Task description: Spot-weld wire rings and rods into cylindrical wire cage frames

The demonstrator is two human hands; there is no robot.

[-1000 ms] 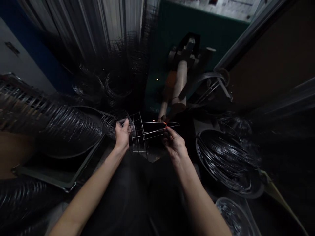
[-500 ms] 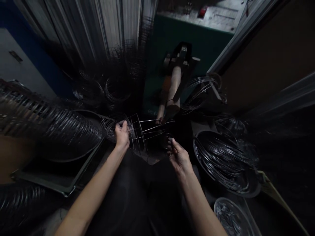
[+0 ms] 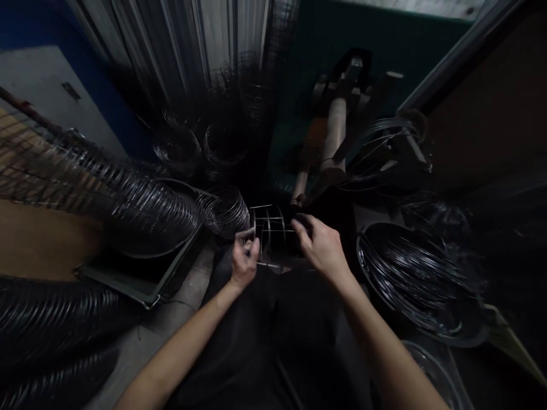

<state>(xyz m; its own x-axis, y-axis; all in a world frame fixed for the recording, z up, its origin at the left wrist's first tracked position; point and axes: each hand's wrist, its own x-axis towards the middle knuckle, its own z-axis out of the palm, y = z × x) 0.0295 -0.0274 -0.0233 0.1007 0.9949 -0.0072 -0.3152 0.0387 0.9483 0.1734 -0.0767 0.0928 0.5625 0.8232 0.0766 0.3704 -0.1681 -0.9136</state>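
"What's changed at the wire frame [image 3: 269, 225]?"

"Half a second ago its long wires pointed across at the rod [image 3: 300, 185]. Now it's turned and sits between the hands, nearer than the rod. The orange glow of a second ago is gone, so I'd judge contact there is broken."

"The fingers?"

"The left hand [image 3: 244, 262] has its fingers clamped on the frame's left edge. The right hand [image 3: 321, 244] has come up to the right side; I can't tell whether its fingers grip a wire."

"And underneath?"

"It's held above dark clothing [image 3: 239, 341]. Left, wire rings [image 3: 224, 212] and a green tray [image 3: 128, 291]; right, bundled wire [image 3: 405, 279]; far, a green machine [image 3: 294, 114] beside corrugated sheeting [image 3: 183, 45], all dim."
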